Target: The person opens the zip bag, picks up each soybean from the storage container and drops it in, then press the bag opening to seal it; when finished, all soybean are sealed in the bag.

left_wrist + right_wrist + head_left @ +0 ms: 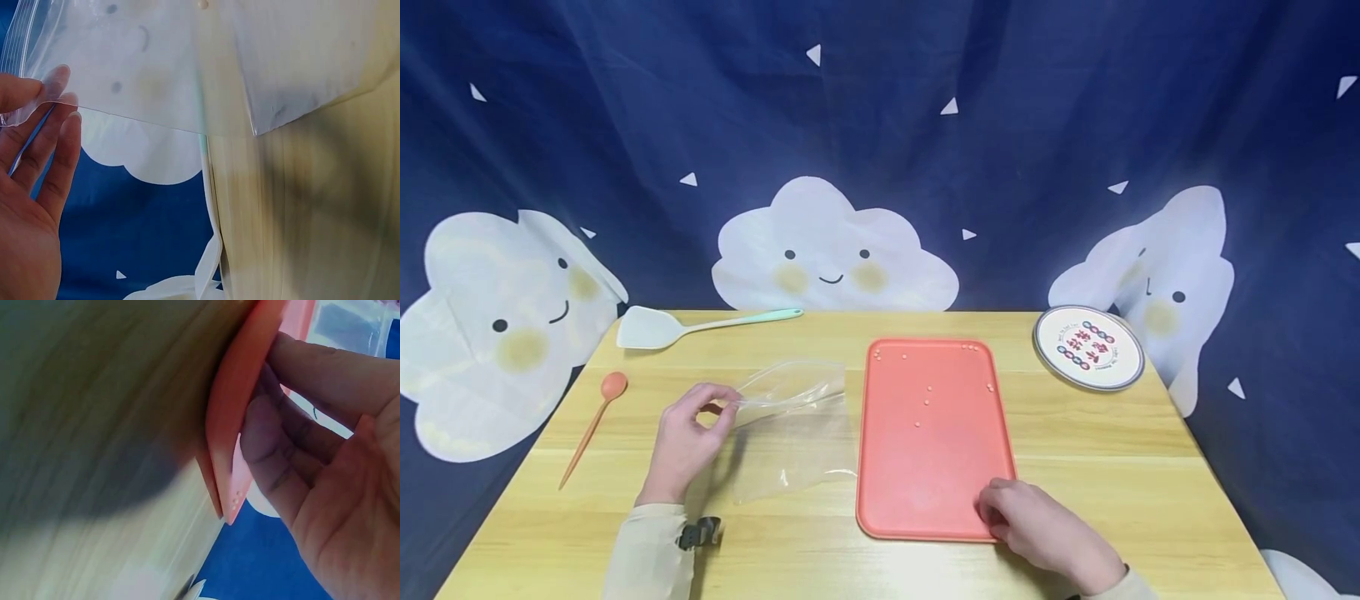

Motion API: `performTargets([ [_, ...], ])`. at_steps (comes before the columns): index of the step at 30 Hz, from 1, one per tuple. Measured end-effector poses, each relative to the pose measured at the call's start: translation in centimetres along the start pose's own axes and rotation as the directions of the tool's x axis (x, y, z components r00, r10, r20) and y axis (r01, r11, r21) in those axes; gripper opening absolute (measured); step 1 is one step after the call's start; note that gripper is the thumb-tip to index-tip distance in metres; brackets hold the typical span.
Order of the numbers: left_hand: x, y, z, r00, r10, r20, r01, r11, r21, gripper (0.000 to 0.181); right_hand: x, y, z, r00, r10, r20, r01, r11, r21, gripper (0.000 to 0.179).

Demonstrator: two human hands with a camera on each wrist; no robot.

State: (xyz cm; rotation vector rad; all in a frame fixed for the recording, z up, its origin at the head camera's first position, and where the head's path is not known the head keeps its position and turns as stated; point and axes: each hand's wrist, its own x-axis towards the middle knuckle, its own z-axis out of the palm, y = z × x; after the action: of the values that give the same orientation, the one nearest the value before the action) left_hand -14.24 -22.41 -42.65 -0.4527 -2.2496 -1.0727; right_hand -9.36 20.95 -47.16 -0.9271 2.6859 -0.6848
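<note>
My left hand [688,433] pinches the opening edge of a clear zip-top plastic bag [801,442] between thumb and fingers, the bag spread to the right over the table. In the left wrist view the bag [150,81] hangs from the thumb and index fingertip; the other fingers are nearly straight. A red tray [925,467] lies right of the bag, with several small pale beads [927,402] scattered on it. My right hand [1037,529] is at the tray's near right corner, fingers bent down onto its inner surface. Whether a bead is between those fingertips is hidden.
A white spatula [655,329] with a mint handle lies at the back left. Left of the bag is an orange-red spoon [613,386]. A white plate [1120,367] with a dark rim and red print sits at the back right. Dark blue cloud-print curtains [880,83] surround the table.
</note>
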Motion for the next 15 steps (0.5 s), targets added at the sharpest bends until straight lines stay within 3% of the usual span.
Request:
performTargets([
  [8,0.01,-0.18,0.18,1.0,0.005,-0.002,-0.005,1.0,-0.007,0.025,0.37,0.42,0.26,1.0,-0.011,-0.001,0.011,0.999,0.042,0.028],
  [15,-0.11,-0.51,0.23,1.0,0.003,-0.01,-0.004,1.0,-0.009,0.024,0.7,0.56,-0.43,1.0,0.025,-0.001,-0.024,0.971,0.238,0.023],
])
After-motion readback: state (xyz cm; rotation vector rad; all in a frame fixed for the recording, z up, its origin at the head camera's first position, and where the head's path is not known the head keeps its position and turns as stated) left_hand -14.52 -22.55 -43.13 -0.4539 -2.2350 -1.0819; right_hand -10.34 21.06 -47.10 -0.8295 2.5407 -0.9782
